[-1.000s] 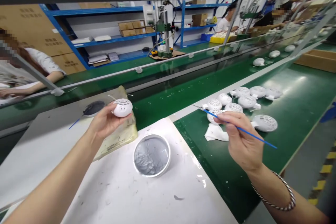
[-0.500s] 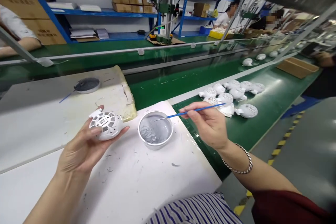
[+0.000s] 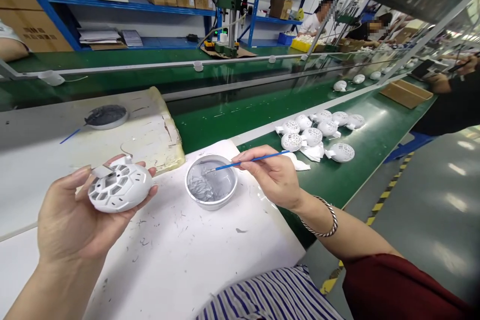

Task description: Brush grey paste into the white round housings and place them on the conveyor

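One white vented shell [image 3: 120, 189], tab pointing left

White perforated plastic shell [image 3: 120, 189], rounded, vented face up, small white tab at rim, resting in left hand [image 3: 71, 220], left of round shallow dish [image 3: 211, 205] holding grey paste [image 3: 200, 185]. Thin blue paintbrush [image 3: 251, 161] pinched in right hand [image 3: 273, 177], tip inside dish, at paste.

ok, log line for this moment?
left hand: white perforated shell in palm | right hand: blue brush, tip over bowl of grey paste
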`<action>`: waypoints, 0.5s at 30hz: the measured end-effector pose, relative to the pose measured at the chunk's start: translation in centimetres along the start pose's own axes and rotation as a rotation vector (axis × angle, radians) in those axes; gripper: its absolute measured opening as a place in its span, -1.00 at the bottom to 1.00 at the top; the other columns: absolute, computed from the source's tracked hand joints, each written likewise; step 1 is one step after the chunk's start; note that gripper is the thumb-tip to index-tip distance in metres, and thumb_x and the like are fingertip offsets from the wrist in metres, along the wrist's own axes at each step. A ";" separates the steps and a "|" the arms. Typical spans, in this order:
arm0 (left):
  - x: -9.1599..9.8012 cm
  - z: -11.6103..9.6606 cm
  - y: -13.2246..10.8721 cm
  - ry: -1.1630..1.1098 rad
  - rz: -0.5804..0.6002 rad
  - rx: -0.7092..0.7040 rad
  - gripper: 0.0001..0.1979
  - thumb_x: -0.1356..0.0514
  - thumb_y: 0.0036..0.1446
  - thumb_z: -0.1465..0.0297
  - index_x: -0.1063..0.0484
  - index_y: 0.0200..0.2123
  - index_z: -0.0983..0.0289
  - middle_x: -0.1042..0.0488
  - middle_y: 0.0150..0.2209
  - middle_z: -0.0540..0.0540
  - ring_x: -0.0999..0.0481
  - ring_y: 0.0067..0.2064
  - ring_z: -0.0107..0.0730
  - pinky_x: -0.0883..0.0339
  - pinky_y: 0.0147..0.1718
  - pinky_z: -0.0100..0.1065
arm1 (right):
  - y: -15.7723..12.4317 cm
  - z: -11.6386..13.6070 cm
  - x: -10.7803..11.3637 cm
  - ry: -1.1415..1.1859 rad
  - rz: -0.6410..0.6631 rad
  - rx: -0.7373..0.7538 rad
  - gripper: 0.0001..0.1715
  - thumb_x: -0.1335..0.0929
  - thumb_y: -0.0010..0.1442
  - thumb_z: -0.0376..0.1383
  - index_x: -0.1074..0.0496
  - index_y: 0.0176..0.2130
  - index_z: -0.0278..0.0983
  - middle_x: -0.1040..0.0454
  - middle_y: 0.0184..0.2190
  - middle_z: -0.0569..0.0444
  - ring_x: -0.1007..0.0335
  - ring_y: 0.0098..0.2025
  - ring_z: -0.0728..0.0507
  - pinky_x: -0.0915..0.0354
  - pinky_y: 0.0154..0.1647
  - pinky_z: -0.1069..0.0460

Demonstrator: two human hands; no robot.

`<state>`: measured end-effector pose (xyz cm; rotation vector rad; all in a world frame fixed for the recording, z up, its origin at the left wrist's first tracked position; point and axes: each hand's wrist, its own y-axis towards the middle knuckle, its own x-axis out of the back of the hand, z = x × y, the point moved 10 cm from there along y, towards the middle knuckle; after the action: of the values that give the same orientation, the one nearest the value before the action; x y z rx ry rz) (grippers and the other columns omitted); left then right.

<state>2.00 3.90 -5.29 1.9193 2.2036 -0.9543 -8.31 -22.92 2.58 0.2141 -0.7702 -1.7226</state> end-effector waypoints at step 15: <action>-0.1 0.4 -0.6 0.035 0.017 0.025 -0.70 -0.11 -0.01 0.43 -0.46 -0.17 0.32 -0.49 -0.03 0.30 -0.52 -0.08 0.08 -0.51 -0.49 0.02 | -0.5 -5.2 0.3 0.464 -0.161 -0.372 -0.87 -0.41 0.18 -0.28 -0.39 -0.27 -0.27 -0.58 -0.29 0.12 -0.54 -0.31 0.05 -0.50 -0.24 0.14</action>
<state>1.32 3.66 -5.29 1.9772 2.2001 -0.9581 -6.08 -25.10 -1.66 0.4085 -0.0910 -1.8361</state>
